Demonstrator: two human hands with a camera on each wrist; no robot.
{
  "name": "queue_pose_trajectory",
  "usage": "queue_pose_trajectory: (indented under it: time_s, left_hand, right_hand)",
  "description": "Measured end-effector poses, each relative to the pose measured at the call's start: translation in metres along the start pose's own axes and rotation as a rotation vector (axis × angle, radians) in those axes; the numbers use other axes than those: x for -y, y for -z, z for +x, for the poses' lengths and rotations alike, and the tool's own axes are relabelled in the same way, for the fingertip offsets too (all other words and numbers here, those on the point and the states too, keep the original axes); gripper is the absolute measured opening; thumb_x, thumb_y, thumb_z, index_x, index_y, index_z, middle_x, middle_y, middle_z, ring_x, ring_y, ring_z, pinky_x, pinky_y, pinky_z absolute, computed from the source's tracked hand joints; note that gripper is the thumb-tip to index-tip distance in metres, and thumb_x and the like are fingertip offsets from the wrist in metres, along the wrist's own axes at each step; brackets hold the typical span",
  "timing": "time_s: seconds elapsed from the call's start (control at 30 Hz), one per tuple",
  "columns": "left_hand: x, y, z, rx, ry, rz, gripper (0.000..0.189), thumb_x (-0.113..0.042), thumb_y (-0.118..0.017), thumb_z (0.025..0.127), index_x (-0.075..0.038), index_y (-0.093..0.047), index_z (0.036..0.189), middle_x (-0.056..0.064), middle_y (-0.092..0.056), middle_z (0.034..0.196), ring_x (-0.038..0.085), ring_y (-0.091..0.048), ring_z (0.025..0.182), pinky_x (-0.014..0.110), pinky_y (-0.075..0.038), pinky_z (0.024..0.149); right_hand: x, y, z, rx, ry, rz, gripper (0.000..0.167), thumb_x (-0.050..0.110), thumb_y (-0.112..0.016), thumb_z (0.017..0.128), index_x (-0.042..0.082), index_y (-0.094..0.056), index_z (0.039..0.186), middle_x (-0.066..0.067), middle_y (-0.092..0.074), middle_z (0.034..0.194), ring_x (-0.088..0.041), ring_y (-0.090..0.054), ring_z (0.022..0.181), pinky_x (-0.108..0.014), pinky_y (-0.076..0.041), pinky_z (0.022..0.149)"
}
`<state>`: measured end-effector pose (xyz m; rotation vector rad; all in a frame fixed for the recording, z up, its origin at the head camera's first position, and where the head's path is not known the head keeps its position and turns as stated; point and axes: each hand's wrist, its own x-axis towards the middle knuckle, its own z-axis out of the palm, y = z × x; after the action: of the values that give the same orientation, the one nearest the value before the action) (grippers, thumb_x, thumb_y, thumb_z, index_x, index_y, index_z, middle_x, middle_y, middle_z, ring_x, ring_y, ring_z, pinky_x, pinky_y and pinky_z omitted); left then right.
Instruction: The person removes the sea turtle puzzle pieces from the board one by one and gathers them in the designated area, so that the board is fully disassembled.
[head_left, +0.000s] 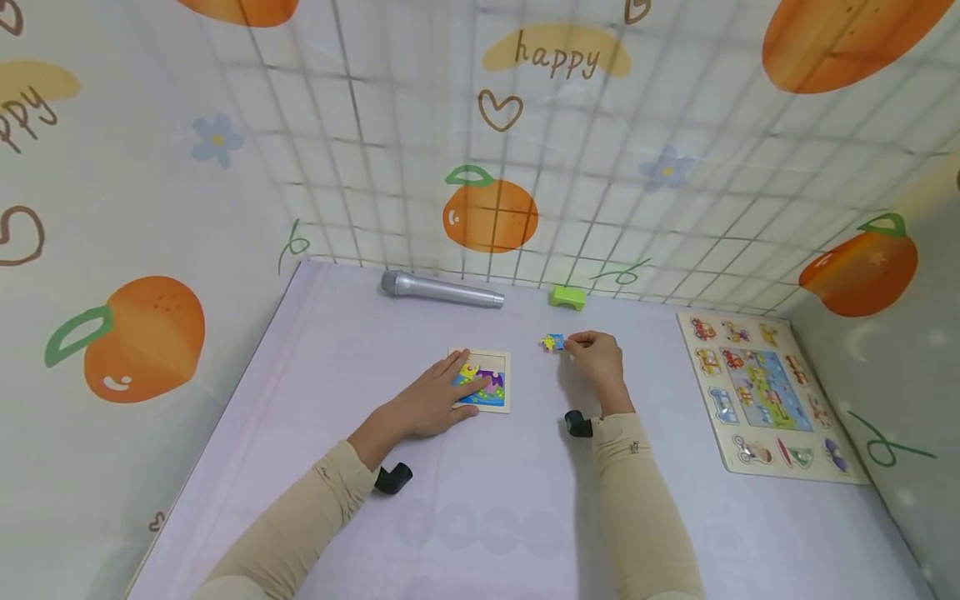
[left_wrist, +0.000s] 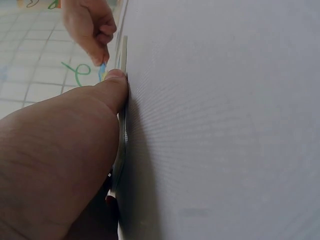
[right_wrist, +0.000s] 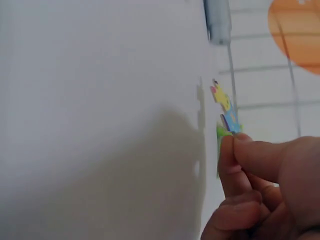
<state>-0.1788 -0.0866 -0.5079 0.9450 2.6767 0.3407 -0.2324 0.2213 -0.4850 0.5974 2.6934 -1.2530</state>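
Note:
A small jigsaw puzzle in a pale square frame [head_left: 507, 400] lies mid-table, with blue, purple and yellow pieces in its lower part and a bare strip along the top. My left hand [head_left: 431, 398] rests on it, fingers stretched across the pieces and hiding some of them. Between thumb and fingertips my right hand [head_left: 600, 362] pinches a blue and yellow puzzle piece [head_left: 553, 342], to the right of the frame. In the right wrist view the puzzle piece [right_wrist: 223, 104] is held up off the table, its shadow beside it.
A grey toy microphone [head_left: 446, 290] lies at the back of the table. Right of it stands a green arched block [head_left: 567, 297]. A large picture puzzle board [head_left: 712, 408] lies at the right edge. Fabric-covered walls with a wire grid [head_left: 405, 167] rise behind.

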Motion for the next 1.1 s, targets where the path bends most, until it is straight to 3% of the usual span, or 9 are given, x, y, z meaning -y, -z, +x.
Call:
queue_pose_trajectory:
  time_s: [0.5,1.1]
  left_hand:
    - [0.003,-0.004,0.002,0.013,0.014,0.002,0.059,-0.057,-0.042,0.106,-0.038,-0.029,0.161,0.013,0.004,0.173,0.031,0.001,0.161,0.049,-0.013,0.131]
    - [0.004,-0.006,0.002,-0.01,0.0,-0.01,0.058,-0.055,-0.043,0.106,-0.036,-0.032,0.16,0.015,0.002,0.173,0.031,-0.001,0.161,0.048,-0.012,0.131]
  right_hand:
    - [-0.018,0.021,0.014,-0.062,-0.03,-0.05,0.028,0.028,-0.063,0.1,0.007,-0.075,0.114,-0.014,-0.072,0.119,-0.031,-0.061,0.109,-0.041,-0.051,0.09]
    - [-0.022,0.032,0.019,-0.114,-0.007,-0.198,0.024,0.026,-0.066,0.098,0.007,-0.079,0.106,-0.014,-0.076,0.109,-0.026,-0.064,0.09,-0.029,-0.045,0.064]
